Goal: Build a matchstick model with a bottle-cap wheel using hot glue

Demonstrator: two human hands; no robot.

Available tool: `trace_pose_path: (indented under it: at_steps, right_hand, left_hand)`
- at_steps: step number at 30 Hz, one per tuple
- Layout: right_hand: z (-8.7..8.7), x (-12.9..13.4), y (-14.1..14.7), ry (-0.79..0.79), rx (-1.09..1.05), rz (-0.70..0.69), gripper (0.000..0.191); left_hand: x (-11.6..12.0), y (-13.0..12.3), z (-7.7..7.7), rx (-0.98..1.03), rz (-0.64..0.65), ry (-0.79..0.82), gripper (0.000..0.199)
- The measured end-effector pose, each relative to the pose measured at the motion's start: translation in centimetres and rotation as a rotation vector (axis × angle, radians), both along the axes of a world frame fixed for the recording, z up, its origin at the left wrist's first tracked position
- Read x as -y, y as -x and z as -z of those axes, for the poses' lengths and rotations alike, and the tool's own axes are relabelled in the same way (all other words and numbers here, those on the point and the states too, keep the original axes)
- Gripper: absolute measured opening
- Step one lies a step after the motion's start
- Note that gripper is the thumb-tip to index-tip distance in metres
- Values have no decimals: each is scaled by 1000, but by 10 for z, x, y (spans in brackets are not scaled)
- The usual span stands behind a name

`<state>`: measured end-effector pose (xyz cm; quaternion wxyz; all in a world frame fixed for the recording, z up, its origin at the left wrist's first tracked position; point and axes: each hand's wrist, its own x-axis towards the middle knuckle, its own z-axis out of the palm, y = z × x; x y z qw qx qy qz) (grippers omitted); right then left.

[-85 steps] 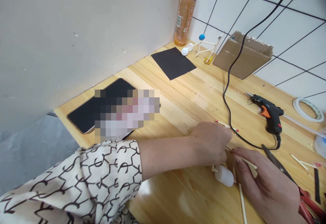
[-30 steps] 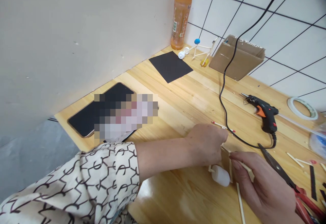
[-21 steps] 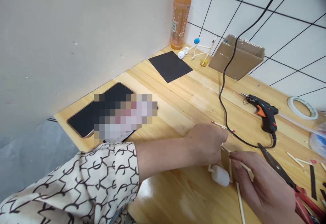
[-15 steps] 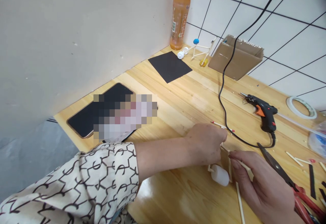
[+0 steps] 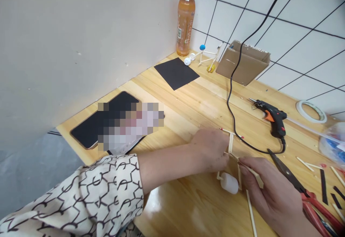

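Note:
Low over the table, my left hand [image 5: 210, 149] is closed on a small frame of thin pale sticks [image 5: 231, 143]; its fingertips are partly hidden. At the frame's far end lies a crossbar stick with red ends, and a white cylinder wheel [image 5: 229, 183] sits at the near end. My right hand [image 5: 269, 186] pinches a thin pale stick [image 5: 252, 170] between thumb and fingers, its tip meeting the frame close to my left fingers. Below the right hand, a loose stick [image 5: 250, 212] lies on the table.
A black glue gun [image 5: 275, 118] with its cord [image 5: 229, 97] and red-handled pliers [image 5: 307, 197] lie right, near a tape roll [image 5: 311, 111] and scraps. Further back are black paper [image 5: 176, 73], a bottle [image 5: 185, 21], a finished-looking stick model [image 5: 208, 55] and a cardboard box [image 5: 244, 64]. Phones [image 5: 88, 129] lie left.
My left hand has drawn slightly back to the left, uncovering more of the frame's sticks. The right hand keeps its pinch on the stick. The whole view has shifted a little.

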<state>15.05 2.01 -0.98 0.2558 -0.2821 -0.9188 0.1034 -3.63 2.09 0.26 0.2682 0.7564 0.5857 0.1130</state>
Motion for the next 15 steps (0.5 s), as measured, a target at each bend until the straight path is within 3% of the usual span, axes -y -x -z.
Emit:
trace_pose_path:
  at_steps: [15]
  right_hand:
    - [-1, 3, 1, -49, -69, -10, 17]
  left_hand:
    - [2, -9, -5, -28, 9, 28, 13]
